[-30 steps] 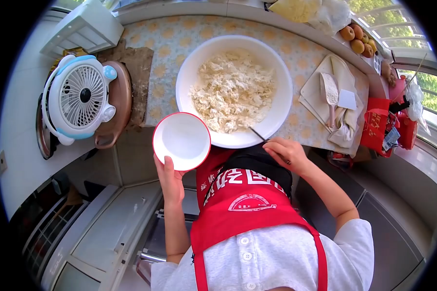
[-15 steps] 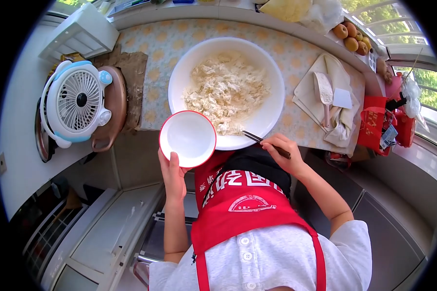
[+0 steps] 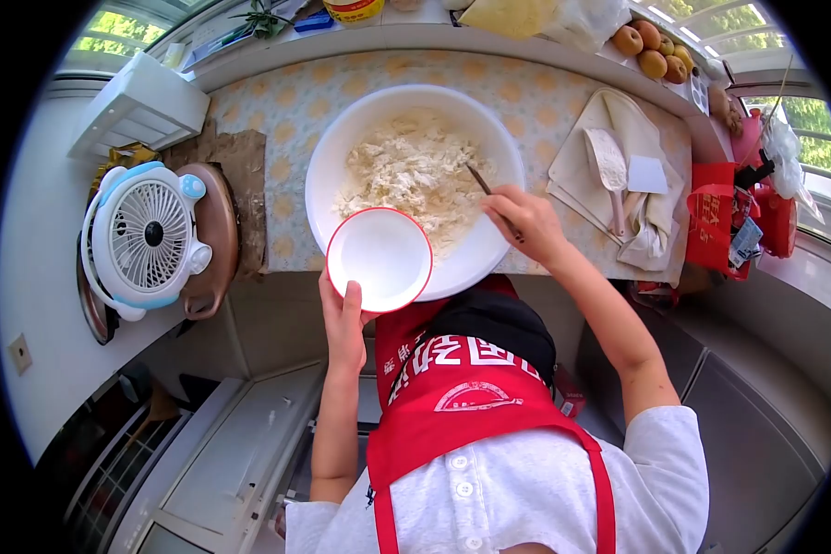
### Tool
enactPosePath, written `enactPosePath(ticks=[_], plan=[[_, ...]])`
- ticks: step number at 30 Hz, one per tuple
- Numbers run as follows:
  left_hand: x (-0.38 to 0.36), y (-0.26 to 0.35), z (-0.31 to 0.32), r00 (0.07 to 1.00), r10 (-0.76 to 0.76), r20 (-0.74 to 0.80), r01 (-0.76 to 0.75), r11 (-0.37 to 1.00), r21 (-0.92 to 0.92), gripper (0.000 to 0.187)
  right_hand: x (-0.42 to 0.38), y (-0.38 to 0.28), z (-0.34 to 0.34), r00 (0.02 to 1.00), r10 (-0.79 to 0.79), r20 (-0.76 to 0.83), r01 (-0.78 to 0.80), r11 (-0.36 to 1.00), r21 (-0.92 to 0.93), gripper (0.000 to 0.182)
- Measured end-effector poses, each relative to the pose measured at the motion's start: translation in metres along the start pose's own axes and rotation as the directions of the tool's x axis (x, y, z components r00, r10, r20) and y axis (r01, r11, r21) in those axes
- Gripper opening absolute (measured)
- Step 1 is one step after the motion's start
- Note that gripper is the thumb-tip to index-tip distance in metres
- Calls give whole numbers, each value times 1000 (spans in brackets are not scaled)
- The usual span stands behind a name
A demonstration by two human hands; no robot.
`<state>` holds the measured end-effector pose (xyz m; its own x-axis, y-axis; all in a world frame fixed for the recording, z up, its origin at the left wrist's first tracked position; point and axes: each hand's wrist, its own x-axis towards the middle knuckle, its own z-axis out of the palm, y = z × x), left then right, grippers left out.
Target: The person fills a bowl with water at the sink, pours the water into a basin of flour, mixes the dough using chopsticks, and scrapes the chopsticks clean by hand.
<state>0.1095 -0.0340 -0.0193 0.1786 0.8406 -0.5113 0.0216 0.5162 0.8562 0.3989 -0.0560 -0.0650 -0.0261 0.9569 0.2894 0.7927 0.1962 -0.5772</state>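
Note:
A large white basin point(image 3: 510, 198) stands on the patterned tabletop, holding shaggy, flaky dough point(image 3: 406, 166). My left hand point(image 3: 344, 319) grips a small white bowl with a red rim point(image 3: 379, 258), tilted over the basin's near left edge; no contents can be made out in it. My right hand point(image 3: 526, 222) is closed around dark chopsticks point(image 3: 478, 179), over the right side of the basin. Their tips point up and left, at the dough's right part.
On the left are a white fan point(image 3: 152, 235), a brown pan point(image 3: 214, 222) and a white foam box point(image 3: 143, 106). At right lie a cloth point(image 3: 651, 226) with a flour scoop point(image 3: 607, 162), a white card point(image 3: 647, 174) and a red bag point(image 3: 711, 217). Fruit point(image 3: 653, 64) sits on the back ledge.
My right hand has moved up and inward over the basin with the chopsticks. The small bowl in my left hand has shifted right, further over the basin. The view has shifted slightly.

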Motion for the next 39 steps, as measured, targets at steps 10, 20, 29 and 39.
enactPosePath(ticks=[10,20,29,39], plan=[[52,23,37,990,-8,141,-12,990,144,48,-54,-53,28,996,-52,74,45,994,102,14],[93,21,56,990,38,138,-88,922,377,55,-54,-58,12,995,82,49,-89,983,158,13],[79,33,38,989,-50,140,30,990,140,50,-39,-19,-25,957,281,-72,-267,951,156,5],[37,27,3,999,-30,45,30,999,-11,49,47,30,-11,994,-81,76,71,989,127,7]])
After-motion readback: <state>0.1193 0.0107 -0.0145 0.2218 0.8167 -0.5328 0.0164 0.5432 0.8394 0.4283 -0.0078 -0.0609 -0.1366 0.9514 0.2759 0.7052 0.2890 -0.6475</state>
